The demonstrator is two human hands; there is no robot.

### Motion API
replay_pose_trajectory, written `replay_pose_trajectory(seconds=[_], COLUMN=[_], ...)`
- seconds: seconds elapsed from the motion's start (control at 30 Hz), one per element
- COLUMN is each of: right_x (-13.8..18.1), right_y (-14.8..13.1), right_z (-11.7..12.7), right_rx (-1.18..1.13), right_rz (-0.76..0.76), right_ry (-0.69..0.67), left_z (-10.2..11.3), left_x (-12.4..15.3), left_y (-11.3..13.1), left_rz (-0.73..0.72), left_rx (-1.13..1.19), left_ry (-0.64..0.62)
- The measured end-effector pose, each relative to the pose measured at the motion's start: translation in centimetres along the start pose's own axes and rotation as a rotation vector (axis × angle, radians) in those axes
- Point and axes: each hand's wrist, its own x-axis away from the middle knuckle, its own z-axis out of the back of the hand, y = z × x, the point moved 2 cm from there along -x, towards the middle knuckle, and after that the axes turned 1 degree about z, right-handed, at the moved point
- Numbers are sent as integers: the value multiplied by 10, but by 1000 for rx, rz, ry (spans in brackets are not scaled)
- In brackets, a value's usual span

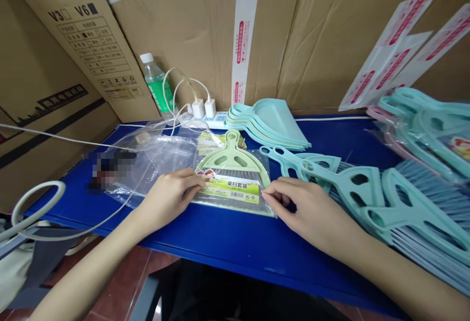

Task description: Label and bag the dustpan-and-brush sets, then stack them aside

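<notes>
A pale green hand brush with grey bristles (232, 157) lies flat in front of me, in a clear plastic bag (262, 164). Across its bristles is a green and white label card (229, 188); whether the card is inside the bag or on top, I cannot tell. My left hand (172, 193) pinches the bag at the card's left end, thumb and forefinger together. At the right edge, by the card's other end, my right hand (304, 208) is closed on the bag with its fingertips. A pale green rim below the bristles suggests a dustpan underneath.
Blue-green dustpans (275, 120) are stacked behind the bag. Several loose brushes (356, 184) lie to the right, near bagged sets (433, 125). Empty plastic bags (157, 154), a power strip (220, 120), white cables and a bottle (156, 83) occupy the left. Cardboard boxes (205, 41) wall the back.
</notes>
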Motion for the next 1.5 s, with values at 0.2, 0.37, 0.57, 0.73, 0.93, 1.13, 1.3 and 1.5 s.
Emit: replay_pose_trajectory(seconds=[0.2, 0.37, 0.57, 0.73, 0.93, 1.13, 1.3, 1.5], right_x=[-1, -1, -1, -1, 3, 21, 37, 44], right_y=[2, 2, -3, -4, -2, -6, -19, -13], right_z=[-1, 3, 12, 20, 28, 14, -13, -8], right_rx=[-102, -205, -354, -417, -438, -1035, -1349, -1297], right_rz=[17, 0, -59, -44, -91, -252, -323, -400], right_ry=[56, 76, 78, 77, 84, 69, 102, 322], left_z=[-7, -10, -2, 1, -2, 0, -8, -27], left_x=[0, 8, 8, 9, 9, 6, 1, -3], left_y=[-13, -24, -20, -12, -13, -3, 27, 59], left_rz=[194, 388, 565, 537, 513, 462, 420, 289], left_rx=[278, 747, 1175, 1276, 1395, 1406, 1437, 1397], left_ry=[63, 13, -156, -218, -210, -99, -51, -150])
